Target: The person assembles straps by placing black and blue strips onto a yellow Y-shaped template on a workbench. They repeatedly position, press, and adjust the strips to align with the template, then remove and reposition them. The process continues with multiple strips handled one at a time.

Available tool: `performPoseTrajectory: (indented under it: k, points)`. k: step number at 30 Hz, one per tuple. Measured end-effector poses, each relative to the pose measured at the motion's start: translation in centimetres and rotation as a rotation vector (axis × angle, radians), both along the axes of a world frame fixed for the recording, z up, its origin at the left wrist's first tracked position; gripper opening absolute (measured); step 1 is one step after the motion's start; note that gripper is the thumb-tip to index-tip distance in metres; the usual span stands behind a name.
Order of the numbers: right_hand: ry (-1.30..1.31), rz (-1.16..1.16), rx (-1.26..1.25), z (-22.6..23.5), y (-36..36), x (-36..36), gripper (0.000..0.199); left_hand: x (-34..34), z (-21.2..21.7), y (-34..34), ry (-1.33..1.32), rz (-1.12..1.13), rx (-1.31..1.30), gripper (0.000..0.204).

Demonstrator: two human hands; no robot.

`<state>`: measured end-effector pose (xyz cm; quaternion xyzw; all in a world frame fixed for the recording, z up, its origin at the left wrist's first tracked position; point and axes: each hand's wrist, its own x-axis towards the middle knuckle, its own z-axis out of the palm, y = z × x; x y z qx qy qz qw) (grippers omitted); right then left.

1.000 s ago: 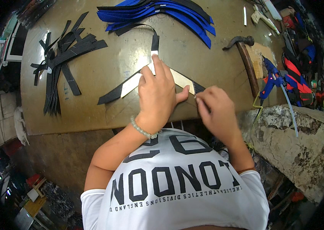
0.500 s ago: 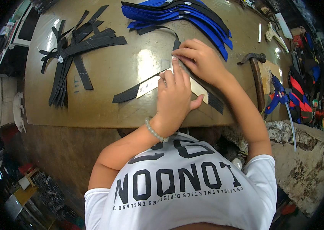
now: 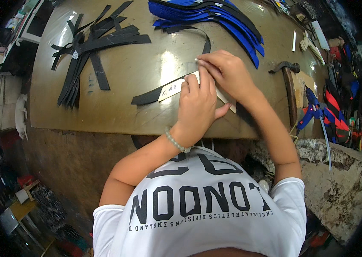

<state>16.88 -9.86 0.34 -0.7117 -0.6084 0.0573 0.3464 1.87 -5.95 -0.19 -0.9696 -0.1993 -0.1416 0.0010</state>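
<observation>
My left hand (image 3: pixel 198 100) lies over a cream, angled template (image 3: pixel 172 89) with handwritten marks, its fingers resting on it and its thumb spread. Under the template runs a black strap (image 3: pixel 145 99), which shows past its left end. Close beside the left fingertips, my right hand (image 3: pixel 228 70) is closed in a pinch. A tiny whitish bit shows at its fingertips, too small to name. A narrow black strap (image 3: pixel 207 43) curves away above the right hand. The middle of the template is hidden by my left hand.
Black straps (image 3: pixel 93 46) lie heaped at the table's left. Blue and black strips (image 3: pixel 228 25) are stacked at the far side. Toward the right are a hammer (image 3: pixel 290 92), a blue glue gun (image 3: pixel 311 107) and a pale clamp-like tool (image 3: pixel 310 45).
The view has shifted a little, so the table's things sit differently in it. My right fingertips have come slightly away from the left index finger, and the whitish bit shows more plainly.
</observation>
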Motion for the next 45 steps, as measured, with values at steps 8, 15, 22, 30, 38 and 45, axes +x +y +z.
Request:
performPoseTrajectory:
  k: [8, 15, 22, 30, 38, 45]
  points:
    - [-0.2, -0.036, 0.054, -0.9, -0.8, -1.8, 0.01, -6.0, -1.3, 0.8, -0.129, -0.077, -0.264, 0.084]
    - [-0.152, -0.122, -0.061, 2.0, 0.8, -3.4, 0.015, -6.6, -2.3, 1.4, -0.2, -0.07, -0.344, 0.085]
    - [-0.007, 0.002, -0.136, 0.8, 4.2, -9.1, 0.014, -7.0, -2.5, 1.5, -0.127, -0.098, -0.37, 0.072]
    - [-0.243, 0.221, -0.249, 1.6, 4.0, -11.4, 0.013, -7.1, -2.3, 1.6, -0.319, -0.075, -0.743, 0.065]
    - [-0.199, -0.345, -0.319, 2.8, -1.7, -5.4, 0.03, -6.4, -1.0, 3.0, -0.227, -0.097, -0.279, 0.054]
    - [-0.282, -0.302, -0.106, 0.2, -5.5, -6.2, 0.021, -4.5, 0.5, 7.7, -0.175, -0.142, -0.464, 0.045]
